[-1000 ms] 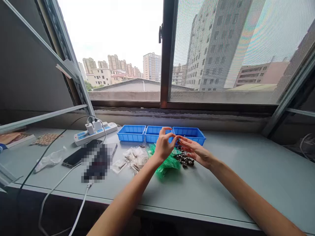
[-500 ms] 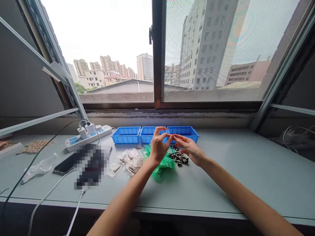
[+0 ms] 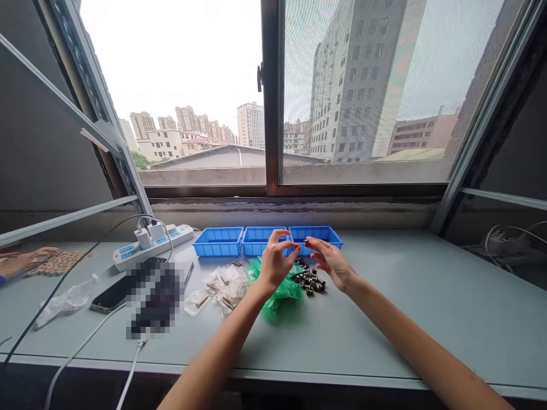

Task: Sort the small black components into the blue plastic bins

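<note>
Your right hand (image 3: pixel 335 265): thumb and fingers pinched on one small dark piece (image 3: pixel 306 242), held above the table (image 3: pixel 405 302), in front of the rightmost tray at the far edge. Your left hand (image 3: pixel 274 266): just beside it, thumb and forefinger tips brought close; you cannot tell whether anything sits between them. Under and between your hands: a heap of dark metal-looking pieces (image 3: pixel 310 283), with a green plastic bag (image 3: pixel 280 296) touching its left side; left of that, clear packets (image 3: pixel 226 285). Along the far edge: three blue trays (image 3: pixel 217 249) in a row, then a white power strip (image 3: pixel 182 235) toward the far left corner. At the left edge: another person's hand (image 3: pixel 38 254) beside a spread of small brown pieces (image 3: pixel 62 263).
</note>
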`<move>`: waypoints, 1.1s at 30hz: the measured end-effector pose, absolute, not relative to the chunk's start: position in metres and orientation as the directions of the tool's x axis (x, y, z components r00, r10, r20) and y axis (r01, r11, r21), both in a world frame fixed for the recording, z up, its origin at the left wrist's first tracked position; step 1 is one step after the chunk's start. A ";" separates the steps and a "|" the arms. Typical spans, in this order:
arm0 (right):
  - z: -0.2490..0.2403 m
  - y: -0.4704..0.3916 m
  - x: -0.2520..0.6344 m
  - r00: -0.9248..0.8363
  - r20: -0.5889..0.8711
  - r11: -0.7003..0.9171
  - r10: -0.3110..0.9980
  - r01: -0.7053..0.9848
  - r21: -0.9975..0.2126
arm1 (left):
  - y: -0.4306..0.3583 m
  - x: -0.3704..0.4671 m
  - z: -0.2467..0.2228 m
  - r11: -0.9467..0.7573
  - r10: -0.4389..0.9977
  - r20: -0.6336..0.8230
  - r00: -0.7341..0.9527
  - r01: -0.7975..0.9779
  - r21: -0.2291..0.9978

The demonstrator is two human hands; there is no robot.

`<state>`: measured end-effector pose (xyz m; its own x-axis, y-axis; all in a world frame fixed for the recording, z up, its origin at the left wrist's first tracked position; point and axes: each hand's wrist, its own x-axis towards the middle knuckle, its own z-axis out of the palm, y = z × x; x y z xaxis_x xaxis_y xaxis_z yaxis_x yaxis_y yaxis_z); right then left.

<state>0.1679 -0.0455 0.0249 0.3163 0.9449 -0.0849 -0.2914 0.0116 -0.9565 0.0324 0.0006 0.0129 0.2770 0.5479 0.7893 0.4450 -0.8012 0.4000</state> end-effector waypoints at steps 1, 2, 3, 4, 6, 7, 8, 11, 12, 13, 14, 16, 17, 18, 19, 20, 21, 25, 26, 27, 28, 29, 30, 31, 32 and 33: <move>0.024 -0.045 0.168 0.310 -0.079 0.012 0.947 -0.282 -0.959 | -0.001 0.032 0.014 -0.797 0.560 0.776 0.292 0.448 0.406; 0.024 -0.045 0.168 0.305 -0.073 0.013 0.949 -0.271 -0.962 | -0.003 0.032 0.015 -0.792 0.571 0.763 0.303 0.450 0.414; 0.024 -0.045 0.168 0.302 -0.070 0.012 0.951 -0.262 -0.965 | -0.004 0.032 0.016 -0.786 0.581 0.752 0.310 0.452 0.421; 0.023 -0.046 0.168 0.302 -0.069 0.010 0.951 -0.254 -0.967 | -0.005 0.032 0.018 -0.780 0.592 0.743 0.313 0.456 0.430; 0.023 -0.046 0.169 0.303 -0.071 0.005 0.951 -0.242 -0.970 | -0.007 0.032 0.019 -0.764 0.614 0.728 0.305 0.464 0.449; 0.023 -0.046 0.169 0.304 -0.071 0.003 0.950 -0.237 -0.972 | -0.007 0.032 0.020 -0.755 0.624 0.723 0.295 0.467 0.461; 0.023 -0.046 0.169 0.306 -0.072 0.001 0.949 -0.231 -0.973 | -0.006 0.032 0.020 -0.747 0.634 0.720 0.283 0.466 0.474; 0.023 -0.046 0.169 0.296 -0.070 -0.002 0.953 -0.223 -0.975 | -0.005 0.033 0.019 -0.737 0.646 0.717 0.261 0.459 0.497; 0.023 -0.046 0.169 0.290 -0.070 -0.003 0.955 -0.225 -0.974 | -0.004 0.033 0.018 -0.740 0.643 0.718 0.265 0.457 0.494; 0.023 -0.046 0.169 0.282 -0.072 -0.006 0.957 -0.229 -0.974 | -0.004 0.033 0.018 -0.745 0.637 0.720 0.274 0.456 0.486; 0.022 -0.046 0.169 0.274 -0.074 -0.009 0.959 -0.233 -0.973 | -0.004 0.033 0.017 -0.751 0.631 0.723 0.281 0.455 0.478; 0.022 -0.046 0.169 0.263 -0.081 -0.016 0.961 -0.238 -0.971 | -0.004 0.033 0.016 -0.760 0.620 0.730 0.288 0.450 0.468; 0.022 -0.046 0.169 0.258 -0.082 -0.018 0.963 -0.241 -0.970 | -0.004 0.034 0.016 -0.764 0.617 0.732 0.289 0.445 0.467; 0.022 -0.046 0.170 0.252 -0.084 -0.020 0.964 -0.247 -0.969 | -0.005 0.034 0.016 -0.765 0.615 0.733 0.290 0.441 0.468; 0.022 -0.046 0.170 0.247 -0.089 -0.024 0.965 -0.255 -0.967 | -0.005 0.035 0.016 -0.766 0.616 0.731 0.291 0.439 0.470; 0.023 -0.046 0.170 0.245 -0.097 -0.029 0.965 -0.267 -0.963 | -0.006 0.035 0.016 -0.765 0.618 0.730 0.292 0.437 0.473; 0.023 -0.046 0.171 0.242 -0.105 -0.034 0.965 -0.281 -0.959 | -0.006 0.036 0.016 -0.766 0.618 0.729 0.293 0.434 0.474; 0.025 -0.047 0.170 0.204 -0.119 -0.051 0.972 -0.311 -0.949 | -0.005 0.035 0.017 -0.788 0.589 0.745 0.312 0.424 0.446; 0.025 -0.048 0.169 0.188 -0.116 -0.053 0.975 -0.312 -0.949 | -0.004 0.034 0.017 -0.796 0.579 0.749 0.321 0.423 0.434; 0.026 -0.048 0.169 0.172 -0.115 -0.056 0.978 -0.311 -0.949 | -0.004 0.033 0.017 -0.801 0.571 0.752 0.330 0.424 0.423; 0.026 -0.048 0.168 0.158 -0.113 -0.059 0.981 -0.309 -0.949 | -0.003 0.033 0.017 -0.805 0.566 0.753 0.336 0.424 0.415; 0.026 -0.048 0.168 0.146 -0.109 -0.059 0.983 -0.309 -0.949 | -0.002 0.033 0.017 -0.808 0.562 0.754 0.341 0.423 0.411; 0.026 -0.048 0.168 0.137 -0.104 -0.057 0.985 -0.309 -0.949 | -0.002 0.033 0.017 -0.810 0.560 0.754 0.345 0.419 0.410; 0.026 -0.048 0.167 0.130 -0.099 -0.054 0.987 -0.313 -0.948 | -0.002 0.033 0.017 -0.812 0.560 0.752 0.349 0.414 0.412; 0.026 -0.048 0.167 0.123 -0.093 -0.050 0.988 -0.318 -0.947 | -0.002 0.033 0.016 -0.813 0.561 0.748 0.354 0.408 0.416; 0.025 -0.048 0.167 0.114 -0.087 -0.046 0.990 -0.324 -0.945 | -0.002 0.034 0.016 -0.812 0.564 0.745 0.358 0.403 0.422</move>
